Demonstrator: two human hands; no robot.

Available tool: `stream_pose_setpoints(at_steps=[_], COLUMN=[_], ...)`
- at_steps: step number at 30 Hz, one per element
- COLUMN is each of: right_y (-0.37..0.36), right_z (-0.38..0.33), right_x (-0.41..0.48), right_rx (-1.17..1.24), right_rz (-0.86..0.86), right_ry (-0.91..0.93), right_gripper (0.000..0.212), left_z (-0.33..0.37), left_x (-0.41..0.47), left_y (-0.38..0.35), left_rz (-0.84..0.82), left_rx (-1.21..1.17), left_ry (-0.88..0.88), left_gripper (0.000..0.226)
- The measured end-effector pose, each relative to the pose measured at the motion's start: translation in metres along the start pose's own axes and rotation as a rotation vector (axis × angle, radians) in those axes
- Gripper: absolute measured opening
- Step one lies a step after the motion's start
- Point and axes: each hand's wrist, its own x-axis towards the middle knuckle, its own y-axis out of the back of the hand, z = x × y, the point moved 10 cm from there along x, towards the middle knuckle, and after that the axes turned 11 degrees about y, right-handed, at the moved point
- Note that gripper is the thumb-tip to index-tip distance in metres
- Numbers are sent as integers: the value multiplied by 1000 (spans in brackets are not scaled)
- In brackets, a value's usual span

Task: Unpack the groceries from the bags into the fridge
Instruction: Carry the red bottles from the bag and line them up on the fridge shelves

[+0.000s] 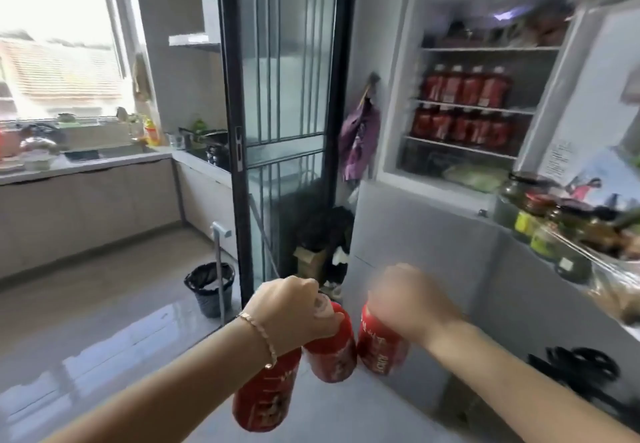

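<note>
Two red bottles (330, 349) are gripped by the left hand (294, 311), one seemingly by the right hand (407, 300); the crowded pair may be dropped.

The fridge (398, 96) stands right of the sliding door (287, 96), with bottles (467, 90) on its middle shelves (519, 110).

I was looking into a home kitchen. A counter (104, 170) ran under a bright window (59, 44), with a sink (86, 155) set into it, a dark pan (213, 137) at its right-hand corner and a range hood (192, 39) above. The fridge (415, 234) stood open, with red bottles (465, 90) lined along its shelves and jars (535, 201) in the door rack. A lined bin (209, 290) sat on the glossy tiled floor (104, 338).
</note>
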Motion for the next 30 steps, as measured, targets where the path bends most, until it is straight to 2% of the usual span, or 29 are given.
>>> stream_pose_setpoints(at_steps=[6, 11, 15, 22, 26, 30], right_y=[21, 49, 76, 102, 114, 138], right_z=[124, 194, 258, 369, 446, 519], right_x=[82, 158, 222, 291, 338, 384], right_rx=[-63, -93, -139, -128, -185, -215], right_rz=[113, 179, 276, 454, 610, 771], right_ry=[-201, -319, -433, -575, -579, -556], right_gripper=[23, 23, 24, 32, 38, 23], left_z=[73, 122, 167, 229, 269, 304], left_x=[156, 274, 378, 506, 582, 651], left_y=[-17, -4, 9, 0, -26, -36], left_rz=[23, 58, 102, 144, 187, 213], left_rx=[-79, -74, -101, -201, -198, -230], left_ry=[-187, -377, -487, -528, -524, -503], left_gripper=[48, 38, 40, 43, 43, 40])
